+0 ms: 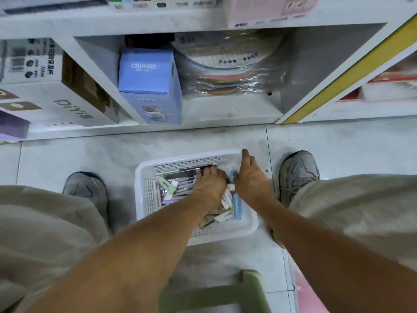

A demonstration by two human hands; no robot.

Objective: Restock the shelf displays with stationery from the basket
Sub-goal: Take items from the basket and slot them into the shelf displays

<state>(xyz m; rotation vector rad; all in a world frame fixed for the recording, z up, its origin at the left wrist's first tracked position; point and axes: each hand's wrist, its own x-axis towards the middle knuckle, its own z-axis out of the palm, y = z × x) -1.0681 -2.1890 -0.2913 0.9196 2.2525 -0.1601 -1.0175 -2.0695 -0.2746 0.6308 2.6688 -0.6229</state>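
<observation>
A white plastic basket stands on the floor between my feet, filled with small stationery packs in green, white, pink and grey. My left hand reaches into the middle of the pile, its fingers curled down around items at the far side, next to a dark flat case. My right hand is at the basket's right side with fingers stretched toward the far rim. Its thumb touches a blue pack. What lies under either palm is hidden.
The white bottom shelf ahead holds a blue CRUHRE box, a wrapped stack of coloured round sheets and a white DiXiD carton. A yellow-edged upright stands at the right. A green stool sits under me.
</observation>
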